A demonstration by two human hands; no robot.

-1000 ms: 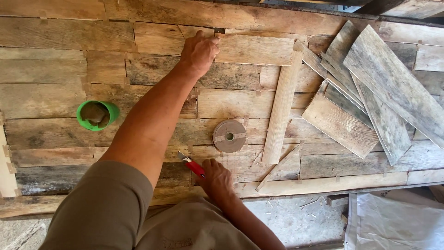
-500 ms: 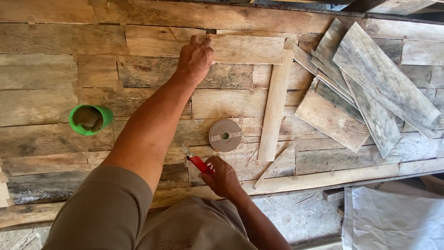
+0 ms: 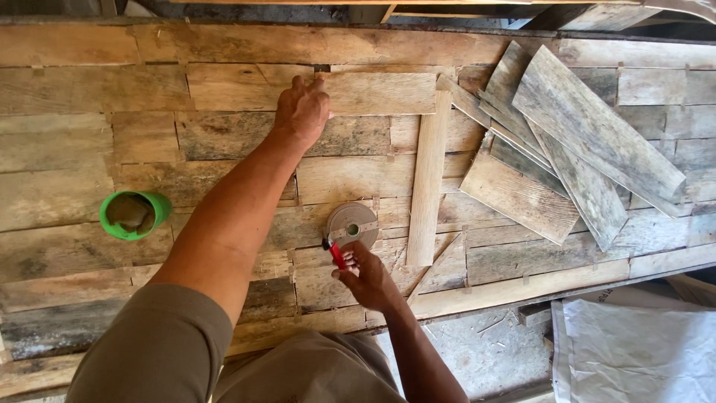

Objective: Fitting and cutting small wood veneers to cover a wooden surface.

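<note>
While the left hand [image 3: 302, 112] lies flat, fingers spread and grasping nothing, on the upper part of the plank table [image 3: 67, 149], its fingertips touch the left end of a pale short board [image 3: 380, 93]. The left arm runs diagonally from the lower left, in a grey-brown sleeve [image 3: 149, 351].

The right hand [image 3: 369, 276] is near the table's front edge. Its fingers are clenched on a red tool [image 3: 337, 254], whose tip meets the lower left rim of a tape roll [image 3: 352, 225]. The roll is a flat, brown-grey disc with a small centre hole; it lies on the planks just left of a narrow strip [image 3: 426, 179] that stands lengthwise away from the person. A thin sliver [image 3: 436, 261] lies slanted just right of the hand.

A green cup [image 3: 134, 215], round and bright, stands well to the left, apart from both hands; its contents cannot be told.

A loose stack of weathered boards [image 3: 582, 142] lies overlapped and tilted at upper right.

A white sack [image 3: 641, 343], creased, lies on the floor below the table's front edge at lower right. No label shows on it.
</note>
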